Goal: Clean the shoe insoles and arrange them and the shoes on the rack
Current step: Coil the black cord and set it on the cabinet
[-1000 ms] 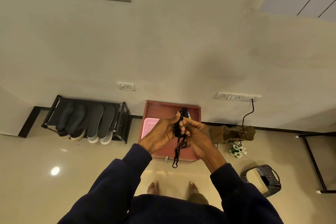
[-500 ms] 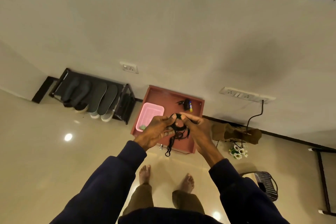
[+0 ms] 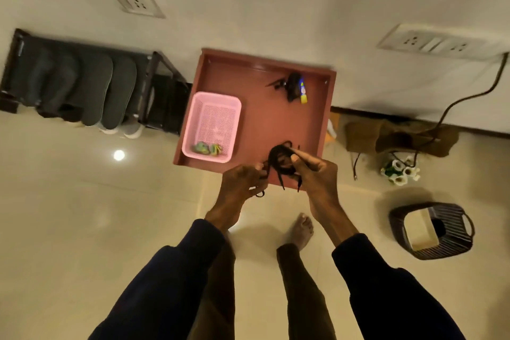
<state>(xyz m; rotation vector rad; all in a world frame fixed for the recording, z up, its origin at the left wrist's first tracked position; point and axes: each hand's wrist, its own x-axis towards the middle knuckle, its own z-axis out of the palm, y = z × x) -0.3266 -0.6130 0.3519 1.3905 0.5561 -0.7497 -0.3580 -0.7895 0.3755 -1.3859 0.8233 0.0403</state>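
Observation:
Both hands hold a bundle of black shoelaces (image 3: pixel 280 158) over the near edge of a red tray-like table (image 3: pixel 265 118). My left hand (image 3: pixel 242 181) pinches one end of the lace. My right hand (image 3: pixel 317 174) pinches the looped part. At the left a black shoe rack (image 3: pixel 162 91) stands against the wall, with dark insoles (image 3: pixel 107 91) leaning on it and pale shoes (image 3: pixel 121 129) below them.
On the red table sit a pink mesh basket (image 3: pixel 212 124) holding green scrubbers, and a dark bundle with a small blue-yellow tube (image 3: pixel 302 89). A dark bin (image 3: pixel 432 230), white flowers (image 3: pixel 398 172) and a brown bag with a cable lie on the floor to the right. My bare feet stand below.
The view has tilted down and closer to the red table. My hands have lowered with the lace from in front of the table's far part to its near edge.

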